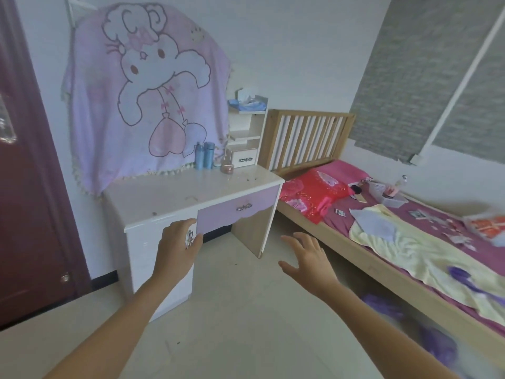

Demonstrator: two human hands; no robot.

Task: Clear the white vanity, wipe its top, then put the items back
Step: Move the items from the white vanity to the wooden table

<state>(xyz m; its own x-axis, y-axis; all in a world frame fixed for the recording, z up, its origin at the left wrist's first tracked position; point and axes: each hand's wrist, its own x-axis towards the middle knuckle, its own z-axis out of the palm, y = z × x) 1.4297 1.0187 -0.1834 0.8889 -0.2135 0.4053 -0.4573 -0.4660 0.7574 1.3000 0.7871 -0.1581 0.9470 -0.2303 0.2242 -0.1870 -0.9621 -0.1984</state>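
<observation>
Wooden bed with purple sheet [382, 266] is seen at right. White vanity with lilac drawer [169, 195] is set beside it, against the wall. Nothing is gripped: left hand [177, 242] loosely curved, right hand [308, 258] spread. Two blue cylindrical bottles [208, 158] and round pink jar [227, 168] are left at the top's rear.

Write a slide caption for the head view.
Left hand and right hand, both open, near white vanity bearing blue bottles, pink jar.

White desk [164, 195], lilac drawer [218, 212] shut, top specked with debris. Two blue bottles [208, 155] and pink jar [227, 168] stood upright, back right.
</observation>
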